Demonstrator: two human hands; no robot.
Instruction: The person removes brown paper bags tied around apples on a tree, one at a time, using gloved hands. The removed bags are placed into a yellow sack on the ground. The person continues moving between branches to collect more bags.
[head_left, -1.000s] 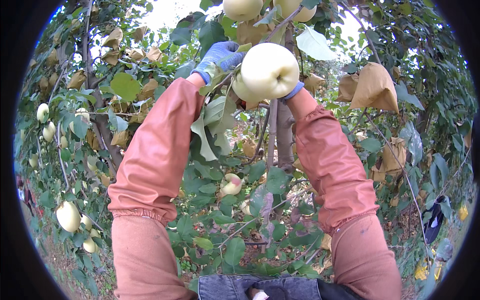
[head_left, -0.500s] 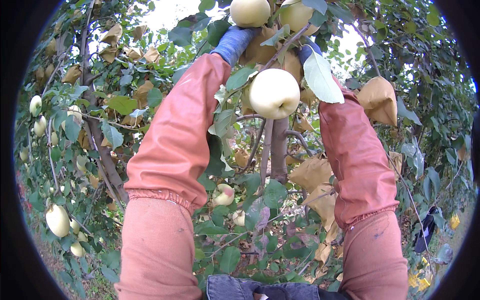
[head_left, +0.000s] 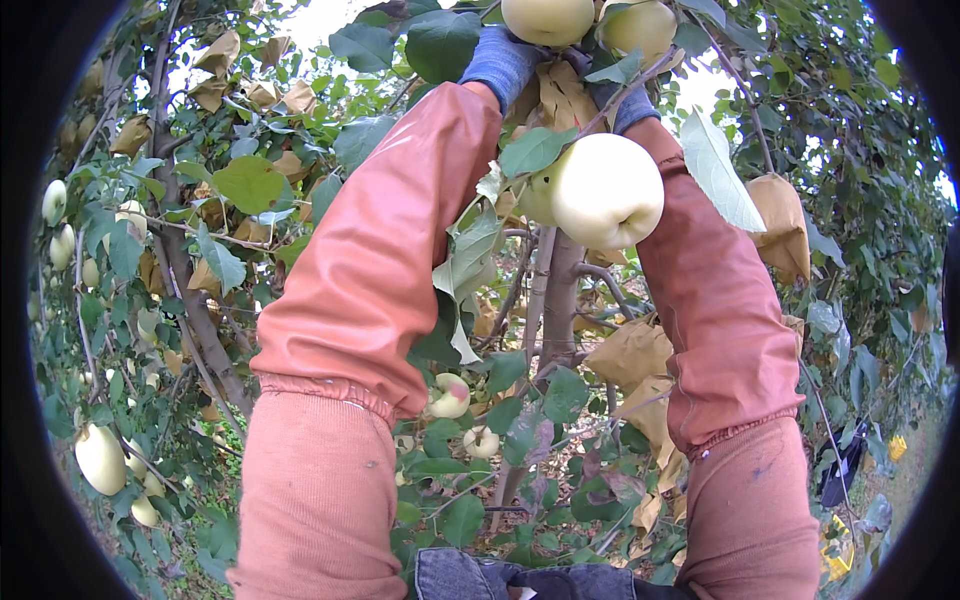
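Observation:
My left hand [head_left: 503, 68], in a blue knit glove, reaches up among the branches against the side of a brown paper bag [head_left: 565, 97]. On the bag's other side is my right hand [head_left: 628, 103], also gloved in blue and partly covered by a branch and leaf. The fingers of both hands are mostly hidden, so their grip cannot be made out. Two pale apples hang just above the hands: one apple [head_left: 548, 18] by the left, another apple [head_left: 640, 30] by the right. A large pale apple [head_left: 607, 192] hangs below them, overlapping my right sleeve.
A slim trunk [head_left: 562, 300] rises between my forearms. Another paper bag [head_left: 779, 226] hangs to the right, and crumpled bags [head_left: 632, 355] hang lower down. Several pale apples, including a big apple [head_left: 101, 460], hang at left. A large leaf [head_left: 716, 170] droops beside my right sleeve.
Both hands have shifted slightly right, the left more so. The large hanging apple and the two upper apples have also moved right in view, along with their leafy branch.

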